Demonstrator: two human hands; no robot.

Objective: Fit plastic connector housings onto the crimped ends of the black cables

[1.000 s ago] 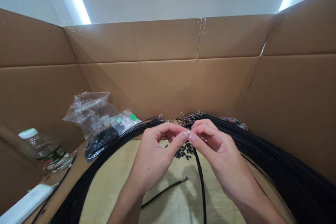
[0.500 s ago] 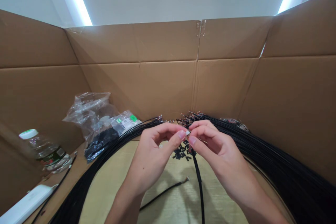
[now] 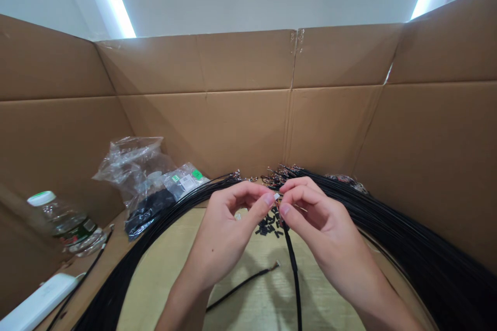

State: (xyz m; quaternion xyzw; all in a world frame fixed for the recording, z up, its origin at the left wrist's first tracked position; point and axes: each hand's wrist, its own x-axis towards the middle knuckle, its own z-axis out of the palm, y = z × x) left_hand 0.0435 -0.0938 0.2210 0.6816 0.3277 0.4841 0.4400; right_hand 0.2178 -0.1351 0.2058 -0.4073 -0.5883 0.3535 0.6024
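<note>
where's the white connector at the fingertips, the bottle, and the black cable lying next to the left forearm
white connector [image 3: 276,196], head view, on its white body
bottle [image 3: 73,230], head view, on its label
black cable [image 3: 240,287], head view, on its dark sheath

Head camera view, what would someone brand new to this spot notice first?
Probably the two hands, close together at the centre, with a small white connector between their fingertips above a black cable. Next, the thick black bundles curving down either side. Behind them stand tall cardboard walls, with bright light strips at the upper left and right.
</note>
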